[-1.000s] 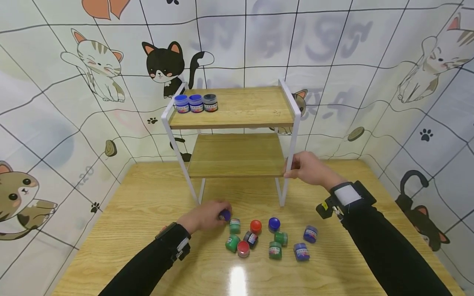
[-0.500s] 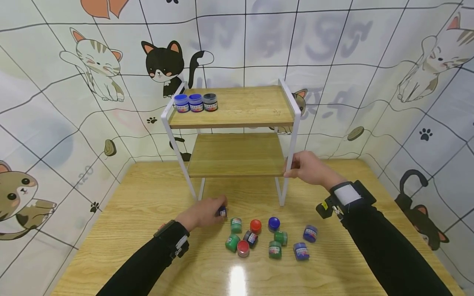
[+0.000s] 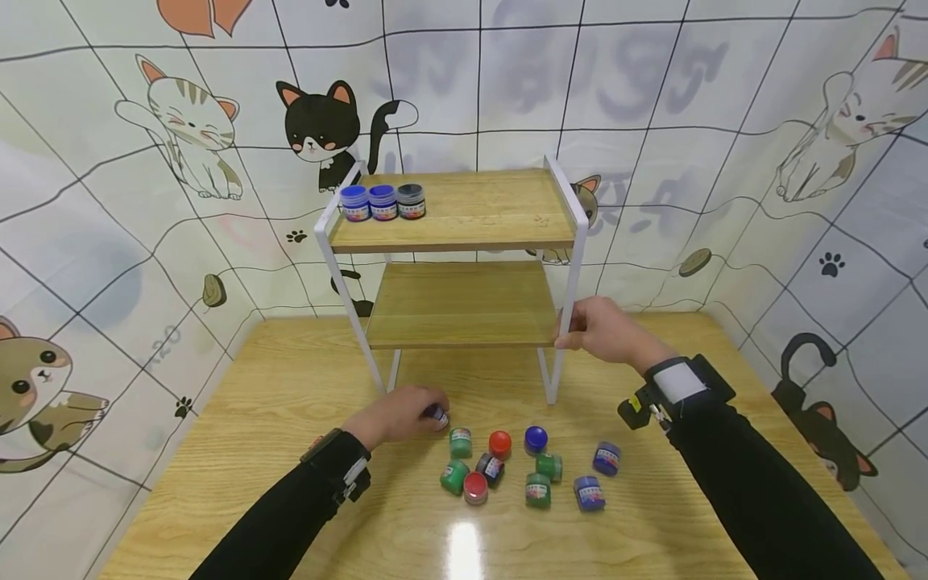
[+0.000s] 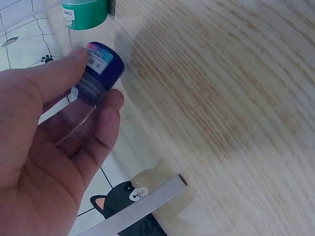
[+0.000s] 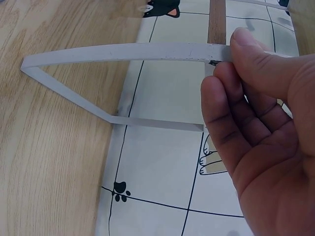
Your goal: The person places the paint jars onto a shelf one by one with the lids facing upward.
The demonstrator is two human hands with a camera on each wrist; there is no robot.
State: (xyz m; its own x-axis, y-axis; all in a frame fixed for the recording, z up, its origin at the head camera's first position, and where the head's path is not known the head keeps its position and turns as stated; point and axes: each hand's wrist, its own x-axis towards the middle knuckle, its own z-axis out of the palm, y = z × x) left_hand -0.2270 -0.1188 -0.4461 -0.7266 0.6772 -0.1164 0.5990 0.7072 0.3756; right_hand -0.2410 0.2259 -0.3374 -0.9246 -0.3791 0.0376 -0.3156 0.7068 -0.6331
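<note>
My left hand (image 3: 397, 414) is low over the table, left of the loose jars. It pinches a small dark blue paint jar (image 4: 104, 64) between thumb and fingertips; the jar is tilted, its label partly under the thumb. A green paint jar (image 4: 84, 14) stands close by in the left wrist view. With thumb and fingers, my right hand (image 3: 607, 329) grips the right white metal leg (image 5: 147, 52) of a two-tier wooden shelf (image 3: 464, 302), at the height of the lower board. Two blue jars (image 3: 383, 202) and a black jar (image 3: 411, 201) stand in a row on the top board's left end.
Several more jars lie or stand on the table before the shelf: green (image 3: 538, 490), red (image 3: 475, 487), black (image 3: 490, 469), and blue (image 3: 606, 457). A cat-patterned cloth (image 3: 478, 89) surrounds the wooden table (image 3: 290, 379) at the back and sides.
My left hand has moved slightly left and away from the green jar, and the blue jar has turned in its fingers so more label shows. My right hand has stayed on the shelf leg.
</note>
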